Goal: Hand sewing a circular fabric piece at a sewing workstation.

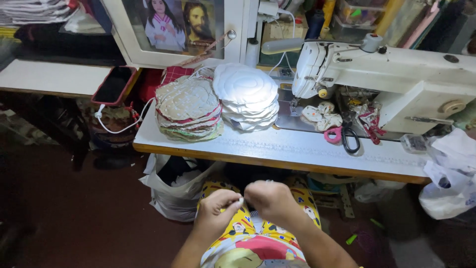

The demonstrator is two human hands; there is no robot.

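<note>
At lower centre of the frame, the left hand [216, 204] and right hand [267, 197], both closed, pinch a small white piece [241, 201] over the lap, below the sewing table [297, 149]; keeping both pinches close should steady it.

Long white laminate surface [297, 146] with a wood-coloured front edge, bearing a white sewing machine [396, 74] toward the right end. Near the left end, a stack of quilted round fabric pieces [188, 106], touching a stack of plain white round pads [246, 94]. Beside the needle, crumpled printed cloth scraps [322, 115] and pink-handled scissors [341, 135].
</note>
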